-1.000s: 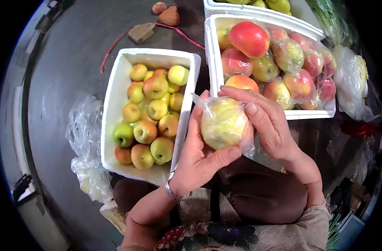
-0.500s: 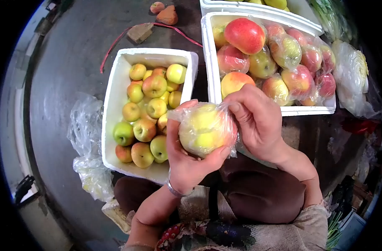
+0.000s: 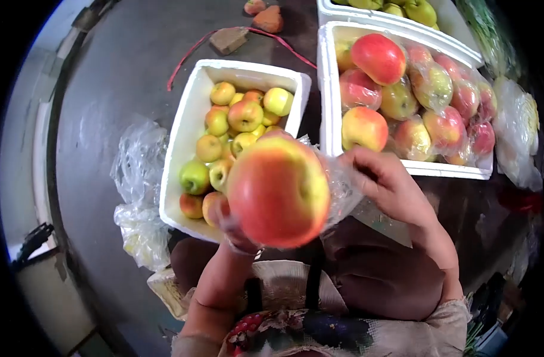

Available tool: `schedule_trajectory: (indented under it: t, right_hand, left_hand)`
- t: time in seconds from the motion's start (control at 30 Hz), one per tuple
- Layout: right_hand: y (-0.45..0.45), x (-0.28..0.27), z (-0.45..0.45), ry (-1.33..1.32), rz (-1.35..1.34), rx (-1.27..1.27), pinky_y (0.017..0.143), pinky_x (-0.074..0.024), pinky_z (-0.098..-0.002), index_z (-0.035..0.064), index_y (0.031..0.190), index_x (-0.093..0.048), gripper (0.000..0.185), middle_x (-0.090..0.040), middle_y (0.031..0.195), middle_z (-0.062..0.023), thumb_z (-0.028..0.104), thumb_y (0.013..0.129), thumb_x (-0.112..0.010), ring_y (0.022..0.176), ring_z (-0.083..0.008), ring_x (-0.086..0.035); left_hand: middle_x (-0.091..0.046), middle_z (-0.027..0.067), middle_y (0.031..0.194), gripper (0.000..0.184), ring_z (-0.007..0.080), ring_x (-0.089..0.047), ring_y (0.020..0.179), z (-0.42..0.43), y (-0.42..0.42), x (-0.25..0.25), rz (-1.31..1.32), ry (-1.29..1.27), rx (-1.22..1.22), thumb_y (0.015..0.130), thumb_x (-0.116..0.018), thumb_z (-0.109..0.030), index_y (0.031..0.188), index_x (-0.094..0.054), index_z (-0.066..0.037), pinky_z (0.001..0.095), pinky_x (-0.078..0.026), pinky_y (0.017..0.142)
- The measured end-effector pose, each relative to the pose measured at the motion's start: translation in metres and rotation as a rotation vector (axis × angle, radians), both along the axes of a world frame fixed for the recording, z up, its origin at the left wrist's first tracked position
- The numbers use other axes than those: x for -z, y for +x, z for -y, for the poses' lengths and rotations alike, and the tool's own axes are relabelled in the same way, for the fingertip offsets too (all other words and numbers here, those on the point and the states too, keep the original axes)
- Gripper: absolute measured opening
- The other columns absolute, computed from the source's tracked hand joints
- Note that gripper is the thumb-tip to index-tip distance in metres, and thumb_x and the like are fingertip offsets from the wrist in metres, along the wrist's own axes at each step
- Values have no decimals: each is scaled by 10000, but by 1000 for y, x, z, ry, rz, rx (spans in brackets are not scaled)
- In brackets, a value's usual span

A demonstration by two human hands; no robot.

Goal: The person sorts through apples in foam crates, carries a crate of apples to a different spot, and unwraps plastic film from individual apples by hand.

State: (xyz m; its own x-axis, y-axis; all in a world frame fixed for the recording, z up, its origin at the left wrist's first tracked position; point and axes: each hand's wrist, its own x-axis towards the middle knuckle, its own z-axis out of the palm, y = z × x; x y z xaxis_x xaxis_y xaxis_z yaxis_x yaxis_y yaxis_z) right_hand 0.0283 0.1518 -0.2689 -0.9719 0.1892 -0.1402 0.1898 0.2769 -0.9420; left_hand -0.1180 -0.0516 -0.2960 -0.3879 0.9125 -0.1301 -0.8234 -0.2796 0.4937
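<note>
A large red and yellow apple (image 3: 278, 193) is raised close to the camera, its skin bare on the side facing me. Mostly hidden behind it, my left hand (image 3: 231, 229) is closed around its lower left side. To the right of the apple, my right hand (image 3: 394, 187) pinches a clear plastic wrap (image 3: 342, 193) that stretches from the fruit to my fingers. Below and behind the apple is a white foam box (image 3: 175, 172) of smaller yellow, green and reddish apples.
Another white foam box (image 3: 330, 95) at upper right holds large apples, several in clear plastic. Behind it stands a further box (image 3: 397, 24) of yellow-green fruit. Crumpled plastic bags (image 3: 141, 166) lie on the floor at left. A stone (image 3: 229, 40) and a pink cord (image 3: 194, 47) lie beyond.
The apple has come up closer to the camera, and its bare side now shows where plastic covered it before. The wrap is now pulled out to the right in my right hand.
</note>
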Motion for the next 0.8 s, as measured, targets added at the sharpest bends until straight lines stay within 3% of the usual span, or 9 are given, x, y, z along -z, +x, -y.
schedule_trajectory:
  t: [0.1,0.27,0.37,0.4,0.43,0.53,0.6,0.73,0.8]
  right_hand:
    - [-4,-16,-6,-83,-18,52,811,-476,-289,30,1236,-592,354,-622,1021,-72,54,885,-622,917,-149,-587]
    - [-7,-21,-11,-162,-315,14,943,-442,-348,79,1423,-492,733,-526,1371,-70,237,779,-806,1190,-195,-524]
    - [-10,-16,1,-170,-229,-26,1000,-423,-362,98,1497,-394,961,-437,1483,-90,300,698,-888,1304,-224,-465]
    - [-10,-15,5,-172,-207,1,1024,-418,-368,89,1500,-384,962,-420,1493,-98,278,702,-887,1325,-219,-449]
    - [-9,-12,7,-167,-201,6,1024,-418,-368,89,1500,-384,962,-420,1493,-98,278,702,-887,1325,-219,-449]
    - [-10,-9,11,-350,-213,64,1088,-384,-374,61,1498,-376,940,-453,1458,-109,203,713,-872,1331,-211,-454]
    - [-10,-15,11,-688,-52,226,1111,-380,-397,-1,1510,-319,1145,-471,1448,-104,374,616,-929,1324,-219,-483]
    - [6,-12,-6,-846,-257,587,1010,-492,-472,11,1470,-359,956,-530,1369,-180,642,802,-623,1232,-307,-565]
    - [17,-14,-32,-934,-283,484,979,-510,-479,25,1464,-372,886,-530,1349,-183,591,827,-615,1212,-315,-572]
  left_hand:
    - [-451,162,1471,875,337,-491,1323,2,-3,17,-42,17,-119,884,-479,-675,1483,-357,-50,499,-399,1116]
    - [-502,137,1424,629,297,-556,1244,-4,8,-9,-252,-274,-49,1048,-319,-523,1495,-330,-81,500,-464,1040]
    - [-568,126,1288,600,251,-638,974,-10,10,-6,-280,-119,118,1075,-243,-472,1511,-269,-61,376,-567,708]
    - [-568,126,1288,600,251,-638,974,-9,10,4,-273,-113,124,1075,-243,-472,1511,-269,-61,376,-567,708]
    - [-605,120,1205,560,224,-649,900,-10,9,13,-752,-358,65,1080,-254,-450,1461,-333,-47,334,-552,651]
    - [-675,82,874,398,156,-643,683,-16,15,-7,-565,-475,17,1085,-367,-343,1226,-534,-10,266,-504,563]
    - [-642,36,705,312,115,-624,610,-19,16,-12,-575,-567,-58,1069,-454,-275,1016,-603,-6,246,-479,549]
    - [-660,53,757,235,164,-652,645,-12,14,-23,-648,-564,37,1038,-521,-219,970,-623,-18,280,-493,569]
    - [-694,80,914,127,144,-659,720,-9,11,-13,-1274,-421,310,984,-587,-134,1065,-644,-55,248,-510,624]
